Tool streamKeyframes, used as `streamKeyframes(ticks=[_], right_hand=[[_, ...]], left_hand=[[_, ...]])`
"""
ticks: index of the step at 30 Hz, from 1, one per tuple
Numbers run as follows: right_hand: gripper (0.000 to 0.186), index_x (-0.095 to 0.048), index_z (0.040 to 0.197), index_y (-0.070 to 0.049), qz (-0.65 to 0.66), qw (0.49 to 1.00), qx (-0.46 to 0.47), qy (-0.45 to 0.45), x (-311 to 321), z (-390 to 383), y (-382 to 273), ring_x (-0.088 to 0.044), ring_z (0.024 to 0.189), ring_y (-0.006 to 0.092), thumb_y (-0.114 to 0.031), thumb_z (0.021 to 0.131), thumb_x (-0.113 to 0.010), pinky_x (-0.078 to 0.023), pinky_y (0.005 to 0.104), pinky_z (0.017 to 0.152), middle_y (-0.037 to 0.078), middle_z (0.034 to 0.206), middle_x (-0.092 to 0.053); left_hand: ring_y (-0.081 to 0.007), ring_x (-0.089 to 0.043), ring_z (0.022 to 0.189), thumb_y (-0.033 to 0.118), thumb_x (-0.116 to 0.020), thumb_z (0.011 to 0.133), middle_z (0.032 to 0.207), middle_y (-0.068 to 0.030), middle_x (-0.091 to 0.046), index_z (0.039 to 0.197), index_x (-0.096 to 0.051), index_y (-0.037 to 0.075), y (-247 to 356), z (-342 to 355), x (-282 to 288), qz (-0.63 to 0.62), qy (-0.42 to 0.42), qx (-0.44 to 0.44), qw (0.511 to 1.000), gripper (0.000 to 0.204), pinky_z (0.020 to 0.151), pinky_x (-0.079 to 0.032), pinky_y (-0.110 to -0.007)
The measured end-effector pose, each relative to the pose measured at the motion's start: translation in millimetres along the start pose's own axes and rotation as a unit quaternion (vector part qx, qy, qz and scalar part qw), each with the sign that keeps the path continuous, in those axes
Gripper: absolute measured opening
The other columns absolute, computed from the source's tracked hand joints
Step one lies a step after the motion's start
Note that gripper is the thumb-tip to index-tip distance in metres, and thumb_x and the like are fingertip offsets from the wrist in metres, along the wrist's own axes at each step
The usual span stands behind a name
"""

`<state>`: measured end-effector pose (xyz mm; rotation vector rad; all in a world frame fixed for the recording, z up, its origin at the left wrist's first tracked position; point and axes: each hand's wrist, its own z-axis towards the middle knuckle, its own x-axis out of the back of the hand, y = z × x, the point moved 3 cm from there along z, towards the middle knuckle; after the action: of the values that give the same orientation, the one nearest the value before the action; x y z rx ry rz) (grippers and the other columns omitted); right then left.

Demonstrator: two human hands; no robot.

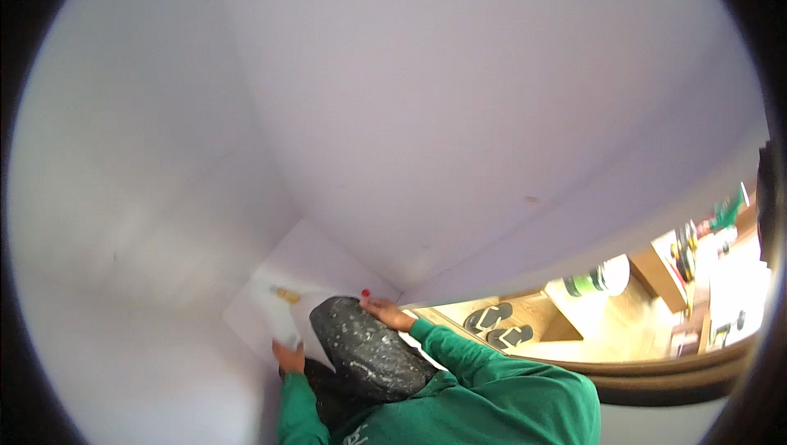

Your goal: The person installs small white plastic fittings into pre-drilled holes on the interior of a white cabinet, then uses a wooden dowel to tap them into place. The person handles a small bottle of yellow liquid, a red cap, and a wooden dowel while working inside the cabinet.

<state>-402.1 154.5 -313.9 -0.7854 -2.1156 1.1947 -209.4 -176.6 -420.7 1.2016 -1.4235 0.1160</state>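
Low in the white corner, my left hand [288, 356] is closed at the lower end of a pale, blurred patch [283, 326], which may be a sheet or a smooth block; its edges melt into the white surface. My right hand [387, 314] rests beside my raised knee in dark, paint-spotted trousers [369, 351]. Its fingertips pinch a small red-topped thing [366, 293], whose lower part is mostly hidden. Between the hands and farther off, a small yellowish piece [287, 295] lies on the white surface [307, 248].
Tall pale walls [459, 117] meet in a corner ahead. Beyond a curved dark brown edge [672, 375] on the right are black flip-flops [498, 326] on a wooden floor, a white and green bucket [598, 278] and a bench-like wooden piece [660, 277] with several items on it.
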Motion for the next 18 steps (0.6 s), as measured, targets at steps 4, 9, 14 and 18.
streamKeyframes(ticks=[4,9,14,18], right_hand=[[0.073,-0.052,0.143,0.001,-0.099,0.994,0.000,0.040,21.7,-69.0,-57.9,-0.053,0.133,0.0447,-0.061,0.107,-0.038,-0.040,0.0469,0.114,0.030,0.141,-0.056],[0.059,-0.061,0.130,0.000,-0.170,0.982,0.060,0.055,46.1,-140.4,-123.1,-0.065,0.113,0.0424,-0.051,0.101,-0.058,-0.050,0.0485,0.098,0.026,0.119,-0.067],[0.033,-0.069,0.110,-0.003,-0.116,0.979,0.094,0.139,50.3,-222.0,-176.5,-0.068,0.104,0.0361,-0.033,0.098,-0.069,-0.053,0.0445,0.090,0.019,0.103,-0.071],[0.030,-0.067,0.115,-0.003,-0.100,0.962,0.070,0.244,59.4,-295.4,-148.7,-0.068,0.105,0.0338,-0.028,0.097,-0.070,-0.053,0.0437,0.092,0.018,0.109,-0.070]], left_hand=[[-0.0435,-0.057,0.125,0.048,-0.081,0.079,0.131,-0.0273,-0.062,0.120,-0.066,-0.007,40.0,-13.4,18.1,0.206,-0.175,-0.016,0.963,0.070,0.109,-0.046,-0.051],[-0.0408,-0.067,0.109,0.053,-0.079,0.081,0.110,-0.0227,-0.072,0.110,-0.073,0.000,87.1,22.9,55.0,0.328,-0.290,-0.105,0.893,0.061,0.097,-0.052,-0.051],[-0.0312,-0.070,0.097,0.054,-0.078,0.085,0.099,-0.0187,-0.073,0.098,-0.071,-0.006,70.2,80.6,74.3,0.179,-0.384,-0.169,0.890,0.062,0.092,-0.052,-0.045],[-0.0240,-0.065,0.089,0.056,-0.075,0.090,0.095,-0.0107,-0.070,0.096,-0.067,-0.004,142.9,15.4,59.5,0.002,-0.448,-0.076,0.891,0.061,0.090,-0.051,-0.041]])
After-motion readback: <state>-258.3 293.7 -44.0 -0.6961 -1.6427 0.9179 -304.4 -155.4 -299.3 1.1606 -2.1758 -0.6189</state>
